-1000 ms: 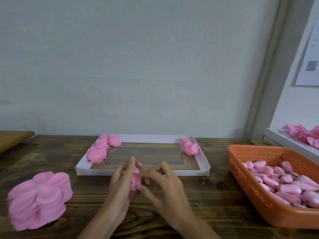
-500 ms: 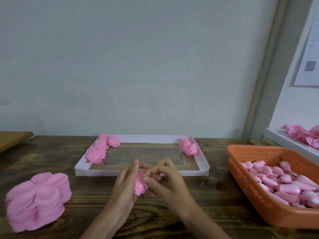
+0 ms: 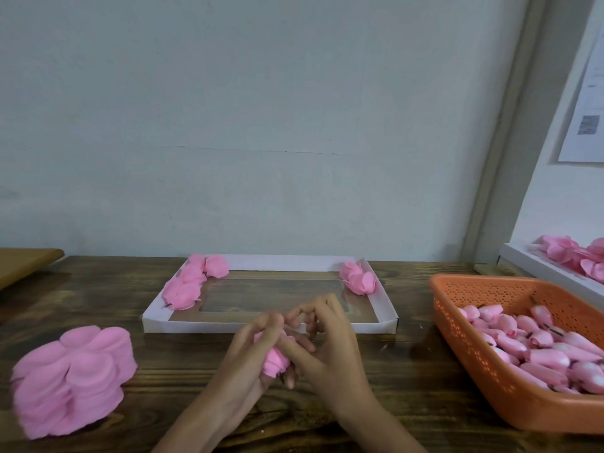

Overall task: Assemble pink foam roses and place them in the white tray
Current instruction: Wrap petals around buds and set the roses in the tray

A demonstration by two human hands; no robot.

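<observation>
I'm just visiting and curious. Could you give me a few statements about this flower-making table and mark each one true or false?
1. The left hand and right hand hold one pink rose in front of the white tray. True.
2. The orange basket is empty. False: it holds many pink buds.
3. The petal stack lies on the person's left. True.
4. The white tray holds no roses. False: finished roses lie in its far left and far right corners.

Left hand [image 3: 249, 358], right hand [image 3: 330, 351] — bare; forearms bare up to frame edge.
</observation>
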